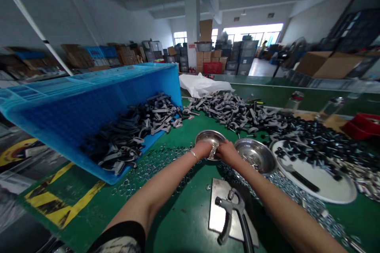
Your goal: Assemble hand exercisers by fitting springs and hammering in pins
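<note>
Both hands meet over a metal bowl (210,133) that holds small shiny parts (213,151). My left hand (203,149) reaches over the bowl's near left side, its closed fingers down among the parts. Across from it, my right hand (228,151) is at the bowl's right rim, fingers curled together; what either hand holds is too small to see. A second metal bowl (257,154) with a few small parts stands just right of my right hand. Nearer to me, a clamp-like grey tool with black handles (233,209) lies on a metal plate (218,197).
A tipped blue crate (89,122) on the left spills grey and black handle parts (157,112). More are heaped behind the bowls (234,108). Loose metal rings (166,164) lie on the green table (175,221). At right are a white tray (335,193), black knobs (323,134) and a red bin (362,126).
</note>
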`<state>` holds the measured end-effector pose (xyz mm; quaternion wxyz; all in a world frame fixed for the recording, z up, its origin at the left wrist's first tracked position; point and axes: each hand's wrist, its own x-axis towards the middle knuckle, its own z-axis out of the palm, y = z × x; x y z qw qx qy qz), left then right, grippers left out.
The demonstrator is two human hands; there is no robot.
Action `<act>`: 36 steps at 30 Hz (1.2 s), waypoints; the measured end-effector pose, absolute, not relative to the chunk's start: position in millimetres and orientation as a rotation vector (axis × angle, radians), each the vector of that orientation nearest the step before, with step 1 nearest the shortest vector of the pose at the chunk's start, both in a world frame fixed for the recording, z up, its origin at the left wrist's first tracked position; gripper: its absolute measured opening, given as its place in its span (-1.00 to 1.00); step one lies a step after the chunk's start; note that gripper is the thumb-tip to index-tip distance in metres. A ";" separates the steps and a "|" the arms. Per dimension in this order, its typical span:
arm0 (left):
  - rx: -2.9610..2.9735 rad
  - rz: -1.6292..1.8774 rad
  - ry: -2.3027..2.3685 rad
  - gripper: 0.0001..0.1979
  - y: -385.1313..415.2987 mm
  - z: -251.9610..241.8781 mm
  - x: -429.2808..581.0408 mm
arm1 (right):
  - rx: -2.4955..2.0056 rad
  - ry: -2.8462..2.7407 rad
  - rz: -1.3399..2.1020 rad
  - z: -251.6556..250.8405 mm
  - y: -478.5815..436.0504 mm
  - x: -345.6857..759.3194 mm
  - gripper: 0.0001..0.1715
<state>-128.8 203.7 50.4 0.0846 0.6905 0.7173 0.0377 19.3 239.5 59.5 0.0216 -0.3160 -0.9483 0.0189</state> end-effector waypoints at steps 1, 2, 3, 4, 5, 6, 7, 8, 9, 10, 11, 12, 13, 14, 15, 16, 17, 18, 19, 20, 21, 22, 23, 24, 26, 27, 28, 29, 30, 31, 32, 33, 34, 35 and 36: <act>2.061 0.097 2.121 -0.65 203.4 46.7 -130.3 | -0.995 -2.960 0.066 54.5 245.1 11.8 -0.74; 2.059 0.079 2.098 -0.66 202.8 43.9 -132.7 | -1.008 -2.977 0.082 49.8 249.9 7.5 -0.69; 2.053 0.069 2.079 -0.66 202.2 42.0 -135.6 | -1.019 -2.989 0.104 45.5 253.6 5.2 -0.66; 2.042 0.076 2.074 -0.66 201.9 41.0 -138.8 | -1.027 -2.995 0.132 41.5 256.2 4.2 -0.64; 2.029 0.091 2.074 -0.67 202.0 40.8 -141.9 | -1.038 -2.993 0.165 37.9 257.9 3.8 -0.64; 2.015 0.115 2.078 -0.69 202.5 41.5 -144.6 | -1.052 -2.980 0.200 34.6 258.7 3.6 -0.64; 2.002 0.144 2.082 -0.73 203.3 43.1 -146.7 | -1.069 -2.956 0.239 31.6 258.8 3.5 -0.64; 1.991 0.180 2.087 -0.77 204.0 45.5 -148.0 | -1.088 -2.920 0.280 29.1 258.2 3.6 -0.63; 1.981 0.223 2.093 -0.80 204.1 48.7 -148.2 | -1.107 -2.874 0.322 27.0 257.3 4.0 -0.63; 1.976 0.274 2.099 -0.82 203.1 52.3 -147.2 | -1.124 -2.821 0.366 25.4 256.0 5.2 -0.64; 1.975 0.330 2.102 -0.81 200.2 56.2 -144.7 | -1.136 -2.762 0.413 24.4 254.3 7.4 -0.66; 1.980 0.390 2.097 -0.79 194.6 59.9 -140.6 | -1.146 -2.699 0.461 23.9 252.4 10.9 -0.69; 1.991 0.445 2.081 -0.78 186.0 63.0 -134.6 | -1.155 -2.631 0.509 24.0 250.1 15.8 -0.74; 2.007 0.487 2.048 -0.77 174.0 65.0 -126.7 | -1.166 -2.557 0.556 24.6 247.4 22.0 -0.79; 2.033 0.517 1.980 -0.78 158.8 65.5 -117.2 | -1.175 -2.482 0.604 25.5 244.4 29.3 -0.83; 2.069 0.532 1.884 -0.80 141.0 64.4 -106.3 | -1.180 -2.408 0.654 26.7 241.1 37.5 -0.86; 2.107 0.534 1.773 -0.83 121.8 61.6 -94.7 | -1.179 -2.340 0.710 28.0 237.5 46.0 -0.88; 2.153 0.537 1.648 -0.84 102.4 57.2 -83.2 | -1.170 -2.279 0.776 29.3 233.8 54.5 -0.90; 2.190 0.530 1.579 -0.84 84.1 51.7 -72.4 | -1.152 -2.228 0.854 30.7 229.9 62.7 -0.91; 2.218 0.528 1.551 -0.84 68.3 45.6 -62.9 | -1.129 -2.182 0.938 32.2 225.9 70.4 -0.90; 2.242 0.525 1.557 -0.83 55.8 39.5 -55.1 | -1.107 -2.139 1.023 33.8 221.6 77.6 -0.88; 2.260 0.519 1.592 -0.82 47.0 34.0 -49.0 | -1.089 -2.097 1.100 35.5 216.9 84.7 -0.85; 2.278 0.515 1.627 -0.81 41.6 29.3 -44.5 | -1.076 -2.056 1.165 37.2 211.7 91.8 -0.82; 2.300 0.509 1.654 -0.80 39.2 25.8 -41.3 | -1.070 -2.016 1.215 38.8 205.9 99.2 -0.79; 2.365 0.484 1.687 -0.79 40.0 21.8 -37.5 | -1.078 -1.949 1.276 40.8 192.1 115.9 -0.78; 2.408 0.465 1.694 -0.79 41.5 20.8 -36.3 | -1.090 -1.920 1.298 40.7 184.1 125.2 -0.78; 2.457 0.441 1.695 -0.79 42.9 20.0 -35.4 | -1.104 -1.893 1.323 39.9 175.6 134.7 -0.78; 2.511 0.415 1.690 -0.79 43.8 19.1 -34.5 | -1.117 -1.866 1.350 38.5 166.7 144.3 -0.77; 2.568 0.388 1.680 -0.79 43.8 18.0 -33.9 | -1.128 -1.839 1.380 36.7 157.5 153.4 -0.76; 2.621 0.364 1.666 -0.78 42.9 16.5 -33.6 | -1.132 -1.816 1.410 34.8 148.4 161.8 -0.75; 2.668 0.346 1.649 -0.78 41.1 14.8 -33.6 | -1.137 -1.787 1.450 33.2 139.5 169.2 -0.73; 2.707 0.335 1.626 -0.77 38.5 13.1 -34.0 | -1.145 -1.747 1.500 32.0 130.9 175.2 -0.72; 2.735 0.330 1.603 -0.76 35.1 11.5 -34.7 | -1.156 -1.699 1.558 31.0 123.0 179.9 -0.71; 2.754 0.329 1.579 -0.74 31.2 10.1 -35.6 | -1.169 -1.649 1.617 30.2 115.6 183.1 -0.71; 2.768 0.327 1.557 -0.72 27.0 9.0 -36.5 | -1.182 -1.608 1.665 29.3 109.0 184.8 -0.71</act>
